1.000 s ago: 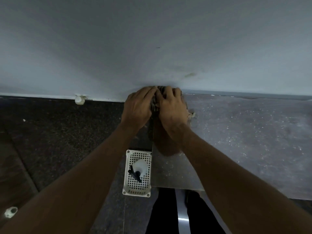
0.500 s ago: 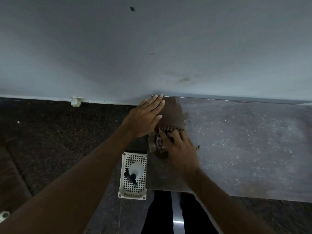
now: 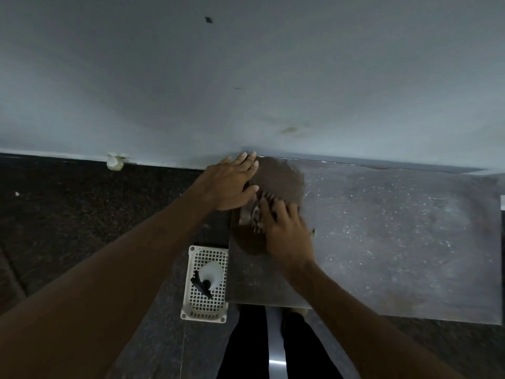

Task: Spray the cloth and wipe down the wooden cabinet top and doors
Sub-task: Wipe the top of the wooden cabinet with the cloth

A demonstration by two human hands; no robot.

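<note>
The cabinet top (image 3: 382, 242) is a dusty grey-brown slab against the wall; a darker wiped patch shows at its far left corner. My right hand (image 3: 287, 231) presses a striped cloth (image 3: 257, 214) flat on that patch near the left edge. My left hand (image 3: 232, 184) rests with straight fingers on the top's far left corner, just beside the cloth. A white spray bottle (image 3: 209, 274) with a black trigger stands in a white perforated basket (image 3: 203, 310) on the floor, left of the cabinet.
A pale wall (image 3: 246, 77) rises right behind the cabinet. Dark speckled floor (image 3: 68, 214) spreads to the left, with a small white object (image 3: 114, 161) at the wall's base. My dark trouser legs (image 3: 246, 351) stand at the cabinet's front edge.
My right hand has drawn the cloth back from the far corner toward me, leaving a darker wiped streak. My left hand left the cloth and now lies flat on the corner.
</note>
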